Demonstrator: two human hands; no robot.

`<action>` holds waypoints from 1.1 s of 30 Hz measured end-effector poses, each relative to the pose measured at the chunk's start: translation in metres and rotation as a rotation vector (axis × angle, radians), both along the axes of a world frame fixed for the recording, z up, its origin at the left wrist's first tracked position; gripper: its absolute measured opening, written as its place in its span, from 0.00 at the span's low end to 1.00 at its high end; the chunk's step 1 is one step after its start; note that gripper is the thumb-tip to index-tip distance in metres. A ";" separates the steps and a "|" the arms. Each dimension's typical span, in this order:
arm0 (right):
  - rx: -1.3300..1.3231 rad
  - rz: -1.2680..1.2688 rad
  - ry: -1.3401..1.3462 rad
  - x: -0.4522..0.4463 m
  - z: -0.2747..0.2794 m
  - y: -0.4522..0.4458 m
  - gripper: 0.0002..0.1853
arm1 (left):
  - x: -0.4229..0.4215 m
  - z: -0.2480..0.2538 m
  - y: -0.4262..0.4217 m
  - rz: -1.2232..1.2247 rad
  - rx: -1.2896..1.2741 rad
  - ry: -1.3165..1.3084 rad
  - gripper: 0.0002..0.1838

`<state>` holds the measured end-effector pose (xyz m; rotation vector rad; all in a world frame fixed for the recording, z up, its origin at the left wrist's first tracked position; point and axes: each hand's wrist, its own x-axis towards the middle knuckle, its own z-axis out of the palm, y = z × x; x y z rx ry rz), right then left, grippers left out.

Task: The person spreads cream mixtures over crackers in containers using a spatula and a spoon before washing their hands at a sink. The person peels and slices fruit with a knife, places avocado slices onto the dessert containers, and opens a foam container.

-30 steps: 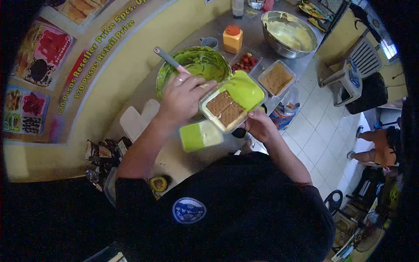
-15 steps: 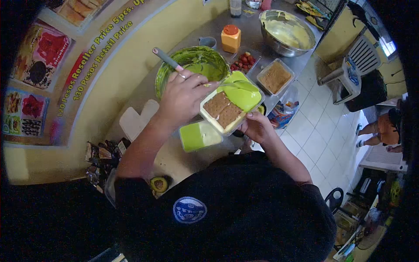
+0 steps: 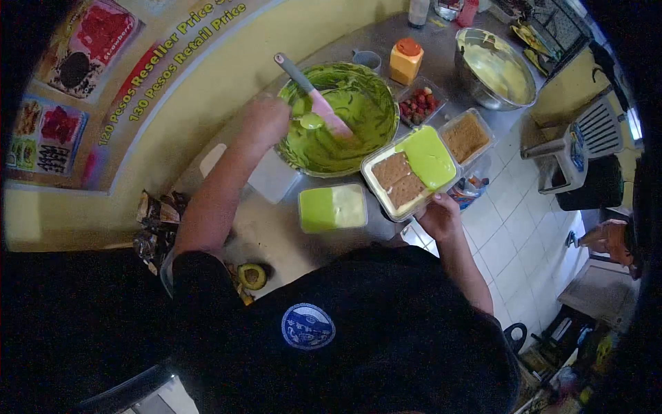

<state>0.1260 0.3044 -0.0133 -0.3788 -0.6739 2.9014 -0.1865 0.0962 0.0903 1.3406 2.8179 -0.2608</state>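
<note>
My left hand (image 3: 265,121), blurred, is closed on a spoon (image 3: 311,121) at the left rim of a large bowl (image 3: 295,165). Green cream coats the spoon's tip and the bowl's inside. A spatula (image 3: 321,105) with grey handle and pink blade leans in that bowl. My right hand (image 3: 441,217) grips a clear plastic tub (image 3: 376,182) from below at its near right corner, tilted slightly. Brown crackers (image 3: 398,178) lie on pale cream at its left side, and smooth green cream (image 3: 429,157) covers the right side.
A second tub (image 3: 333,208), half green and half pale, sits below the bowl. Strawberries (image 3: 419,106), an orange-lidded jar (image 3: 406,61), a crumb-topped tub (image 3: 466,136) and a steel bowl (image 3: 496,69) stand beyond. A cut avocado (image 3: 252,276) lies near my body.
My left hand has moved left with the spoon, from over the tub to the bowl. The tub and right hand have shifted right in view, and the view itself has turned somewhat.
</note>
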 end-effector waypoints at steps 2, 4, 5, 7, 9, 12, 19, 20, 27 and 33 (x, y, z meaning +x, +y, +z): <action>0.009 0.010 -0.020 0.001 -0.006 0.002 0.39 | -0.025 -0.032 0.002 0.049 -0.144 0.098 0.11; 0.020 0.016 -0.040 0.001 -0.007 0.002 0.39 | -0.032 -0.045 0.005 -0.034 -0.149 0.154 0.10; 0.037 0.007 -0.040 -0.001 0.000 0.000 0.39 | -0.033 -0.047 0.008 -0.123 -0.154 0.213 0.10; 0.054 0.000 -0.041 -0.003 0.002 0.000 0.38 | -0.059 -0.070 0.011 -0.131 -0.097 0.216 0.10; 0.064 -0.034 -0.074 -0.002 -0.006 0.001 0.37 | -0.082 -0.087 0.010 -0.143 -0.048 0.220 0.10; 0.026 -0.019 -0.047 -0.004 -0.010 0.002 0.36 | -0.085 -0.086 0.002 -0.324 0.094 0.366 0.09; -0.002 -0.030 -0.062 -0.002 -0.012 0.002 0.38 | -0.030 -0.072 -0.007 -0.106 -0.291 0.031 0.11; -0.008 -0.042 -0.082 0.001 -0.021 0.005 0.38 | -0.018 -0.070 -0.008 -0.054 -0.375 -0.077 0.11; 0.032 -0.100 -0.096 0.007 -0.016 -0.004 0.37 | 0.017 -0.102 0.006 -0.007 -0.071 -0.639 0.13; 0.032 -0.147 -0.063 0.017 -0.022 -0.006 0.36 | 0.026 -0.102 0.015 0.071 0.430 -1.158 0.21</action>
